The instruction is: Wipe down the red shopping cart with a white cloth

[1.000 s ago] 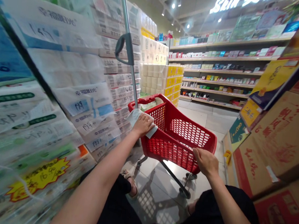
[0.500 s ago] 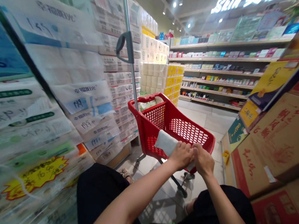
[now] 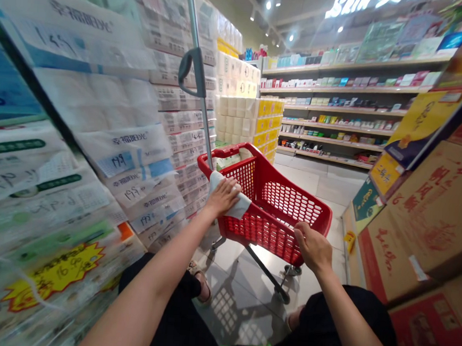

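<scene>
A red plastic shopping cart (image 3: pixel 271 240) stands side-on in front of me, its handle end to the left. My left hand (image 3: pixel 224 195) presses a white cloth (image 3: pixel 239 208) against the cart's near top rim, close to the handle, with the cloth draped over the edge. My right hand (image 3: pixel 313 247) grips the same rim farther right, near the front corner, fingers curled over it. A grey pole with a looped grip (image 3: pixel 194 73) rises at the handle end. Something pale green and white lies by the child-seat panel, partly hidden.
Stacked tissue packs (image 3: pixel 137 149) with price signs line the left side. Cardboard boxes (image 3: pixel 423 215) are piled close on the right. Shelves (image 3: pixel 341 91) of small boxed goods stand behind the cart, with pale floor tiles (image 3: pixel 302 178) between.
My left hand has slid the cloth leftward along the cart's rim, away from my right hand, towards the handle. My right hand has stayed at the front corner.
</scene>
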The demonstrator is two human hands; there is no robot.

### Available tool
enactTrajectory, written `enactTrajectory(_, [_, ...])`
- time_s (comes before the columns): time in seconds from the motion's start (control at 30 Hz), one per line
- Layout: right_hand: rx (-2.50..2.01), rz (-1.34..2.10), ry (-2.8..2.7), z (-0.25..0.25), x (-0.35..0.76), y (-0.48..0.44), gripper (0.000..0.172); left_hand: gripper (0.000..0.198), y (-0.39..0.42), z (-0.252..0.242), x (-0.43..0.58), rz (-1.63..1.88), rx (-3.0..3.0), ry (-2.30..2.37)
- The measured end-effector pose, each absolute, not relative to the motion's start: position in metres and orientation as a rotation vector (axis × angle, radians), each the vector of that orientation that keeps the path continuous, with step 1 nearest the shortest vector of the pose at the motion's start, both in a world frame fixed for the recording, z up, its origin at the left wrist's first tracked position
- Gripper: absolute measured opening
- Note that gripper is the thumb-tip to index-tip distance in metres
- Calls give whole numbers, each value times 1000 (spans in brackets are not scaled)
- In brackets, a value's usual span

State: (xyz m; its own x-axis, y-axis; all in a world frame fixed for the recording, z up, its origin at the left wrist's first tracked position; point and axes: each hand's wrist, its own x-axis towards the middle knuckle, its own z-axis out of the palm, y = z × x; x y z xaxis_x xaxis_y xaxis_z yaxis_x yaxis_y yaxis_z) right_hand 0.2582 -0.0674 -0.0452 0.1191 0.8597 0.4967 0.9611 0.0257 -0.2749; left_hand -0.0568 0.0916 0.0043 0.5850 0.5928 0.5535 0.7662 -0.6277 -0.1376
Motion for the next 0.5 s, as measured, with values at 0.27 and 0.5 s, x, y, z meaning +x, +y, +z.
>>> enactTrajectory(0.27, [-1859, -263, -1793, -43, 252, -67, 44, 53, 79, -10, -64, -887, -2261, -1391])
enactTrajectory(0.5, [-1833, -198, -1815, -39, 249, -73, 44, 65, 24, -24, -6, -789, -2699, -995])
